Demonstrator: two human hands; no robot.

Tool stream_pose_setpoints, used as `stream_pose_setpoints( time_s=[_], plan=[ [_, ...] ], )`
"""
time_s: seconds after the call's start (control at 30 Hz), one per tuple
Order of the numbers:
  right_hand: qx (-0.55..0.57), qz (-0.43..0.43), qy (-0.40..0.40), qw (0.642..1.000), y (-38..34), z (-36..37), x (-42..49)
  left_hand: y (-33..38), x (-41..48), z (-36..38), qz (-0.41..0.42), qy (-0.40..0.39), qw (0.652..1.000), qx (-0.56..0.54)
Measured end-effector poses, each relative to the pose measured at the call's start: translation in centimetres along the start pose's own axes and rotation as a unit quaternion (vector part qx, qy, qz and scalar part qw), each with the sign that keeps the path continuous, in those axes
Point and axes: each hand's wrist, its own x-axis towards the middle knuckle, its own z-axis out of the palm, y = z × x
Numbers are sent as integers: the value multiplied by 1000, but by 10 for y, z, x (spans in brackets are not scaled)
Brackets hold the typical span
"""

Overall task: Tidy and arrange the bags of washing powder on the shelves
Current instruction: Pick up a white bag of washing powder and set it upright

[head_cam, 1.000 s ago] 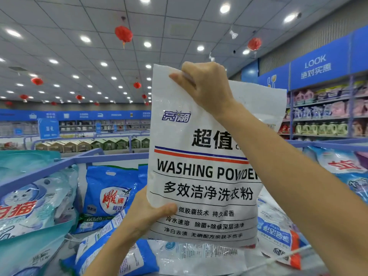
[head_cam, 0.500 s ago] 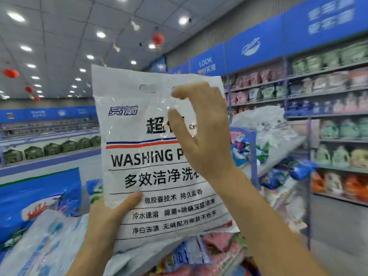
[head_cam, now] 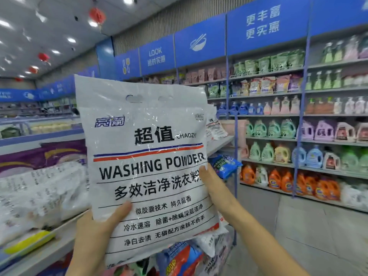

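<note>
White plastic, the bag (head_cam: 151,156) is pinched at its lower corner by the left hand (head_cam: 95,236), thumb in front. The right edge is steadied by the right hand (head_cam: 212,186), whose grip cannot be told. It is held upright beside the shelf (head_cam: 59,243), likely for label-forward placing.

White crinkly plastic washing-powder bag (head_cam: 151,176), black print w/ blue-red stripe, upright, held just right of grey shelf (head_cam: 49,253); blurred white bags (head_cam: 39,196) lie on it.
</note>
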Motion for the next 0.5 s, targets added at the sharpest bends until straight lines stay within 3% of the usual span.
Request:
stream_pose_setpoints(
  time_s=[0.1,0.2,0.5],
  plan=[
    [-25,50,65,996,33,-46,29,-23,9,63,-24,-11,1000,-1],
    [3,65,81,995,60,-83,62,-47,29,107,-49,-23,998,-28],
    [17,7,147,989,119,-169,201,-110,139,219,-41,-29,996,-69]
  ],
)
